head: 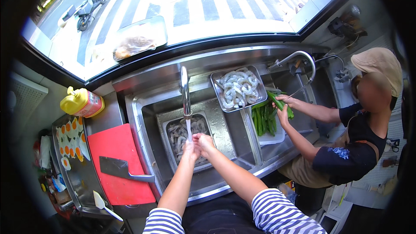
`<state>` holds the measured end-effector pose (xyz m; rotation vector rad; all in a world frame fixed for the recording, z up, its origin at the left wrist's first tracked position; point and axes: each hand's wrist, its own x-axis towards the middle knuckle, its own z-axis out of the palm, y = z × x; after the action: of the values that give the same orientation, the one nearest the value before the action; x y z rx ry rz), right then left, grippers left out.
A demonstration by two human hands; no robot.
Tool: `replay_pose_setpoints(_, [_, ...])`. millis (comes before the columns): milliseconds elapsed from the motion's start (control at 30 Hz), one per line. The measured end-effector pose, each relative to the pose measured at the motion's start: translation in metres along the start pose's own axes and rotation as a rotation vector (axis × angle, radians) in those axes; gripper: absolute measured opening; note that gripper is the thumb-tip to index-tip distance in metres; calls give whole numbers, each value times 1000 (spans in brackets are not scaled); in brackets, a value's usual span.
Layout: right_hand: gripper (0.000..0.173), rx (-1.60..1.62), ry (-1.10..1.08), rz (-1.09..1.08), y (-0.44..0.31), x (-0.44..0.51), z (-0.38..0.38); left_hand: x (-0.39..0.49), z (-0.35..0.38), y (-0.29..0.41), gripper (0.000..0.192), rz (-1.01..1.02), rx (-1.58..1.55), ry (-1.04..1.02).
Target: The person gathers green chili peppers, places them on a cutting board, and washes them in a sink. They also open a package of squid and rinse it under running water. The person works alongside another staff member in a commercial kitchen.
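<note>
Water runs from the chrome faucet (185, 94) onto my hands over the left sink basin. My left hand (192, 150) and my right hand (203, 143) meet fingertip to fingertip under the stream; whatever may be between the fingers is too small to make out. Beneath them, a metal tray of unpeeled grey shrimp (177, 135) sits in the basin. Peeled shrimp (239, 86) fill a second metal tray (224, 108) at the basin's upper right corner.
At right, a co-worker (351, 146) holds green peppers (281, 105) above a white basket (271, 139). To the left, a cleaver (118, 168) lies on a red cutting board (113, 139), near a griddle of eggs (70, 136), a white spatula (99, 200) and a yellow pump jug (83, 102).
</note>
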<state>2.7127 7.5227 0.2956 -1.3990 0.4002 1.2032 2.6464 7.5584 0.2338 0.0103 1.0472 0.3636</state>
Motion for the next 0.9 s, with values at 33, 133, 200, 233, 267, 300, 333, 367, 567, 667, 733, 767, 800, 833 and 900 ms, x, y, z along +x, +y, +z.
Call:
replay_pose_setpoints(33, [18,-91,-12,48,2,4,-10,-5,-6,-1,37,-12,21,9])
replay_pose_setpoints(133, [20,-355,1,73,8,13,-39,-35,-15,0,62,-111,115,301])
replay_pose_setpoints(200, [27,-376,77,142,9,13,-52,-54,-16,9,72,-138,205,418])
replay_pose_setpoints(233, [29,-356,93,121,10,10,-57,-63,-19,13,77,-150,257,479])
replay_pose_setpoints(267, [30,-368,51,73,9,6,-62,-70,-21,16,79,-134,298,516])
replay_pose_setpoints(300, [32,-349,45,58,8,1,-66,-74,-25,20,76,-99,368,455])
replay_pose_setpoints(333, [31,-361,45,57,8,-5,-70,-77,-31,23,74,-68,439,403])
replay_pose_setpoints(367, [30,-370,48,53,8,-11,-74,-78,-36,23,64,-28,541,453])
replay_pose_setpoints(567, [25,-843,206,-406,35,-72,-99,-71,-64,6,30,384,1433,390])
replay_pose_setpoints(667, [22,-821,286,-566,48,-119,-115,-70,-74,-11,26,579,1516,257])
replay_pose_setpoints(733, [24,-649,292,-625,51,-155,-135,-69,-81,-18,22,564,1383,42])
replay_pose_setpoints(767, [24,-558,286,-621,58,-176,-144,-67,-84,-18,29,535,1474,-36])
replay_pose_setpoints(800, [22,-521,224,-672,65,-196,-156,-66,-88,-20,33,630,1625,15])
replay_pose_setpoints(833, [21,-498,179,-680,72,-216,-172,-65,-91,-20,38,677,1771,72])
replay_pose_setpoints(900, [23,-288,118,-490,103,-254,-207,-60,-92,-19,49,738,1890,75])
